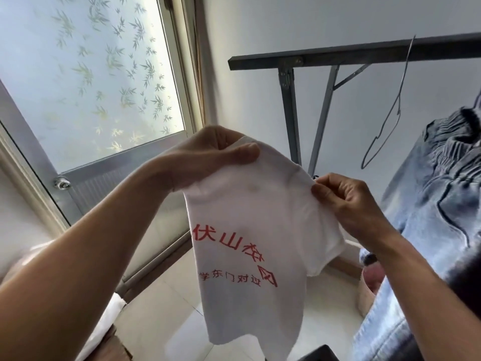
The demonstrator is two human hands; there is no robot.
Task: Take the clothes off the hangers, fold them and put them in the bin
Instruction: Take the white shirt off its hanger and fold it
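A frosted window (86, 74) with a bamboo print fills the left wall. Beside it, the left hand (216, 157) clamps one shoulder of the white T-shirt (247, 230), which hangs in mid-air clear of any hanger. The right hand (348, 201) pinches the other shoulder. That thin pinch could slip, I reckon, and drop the shirt's right side. The empty wire hanger (385, 113) and the hanging jeans (429, 204) crowd the right, so the free room lies to the left and below.

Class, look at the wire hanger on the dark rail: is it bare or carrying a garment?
Bare: the wire hanger hooks over the rail, wall visible through its outline.
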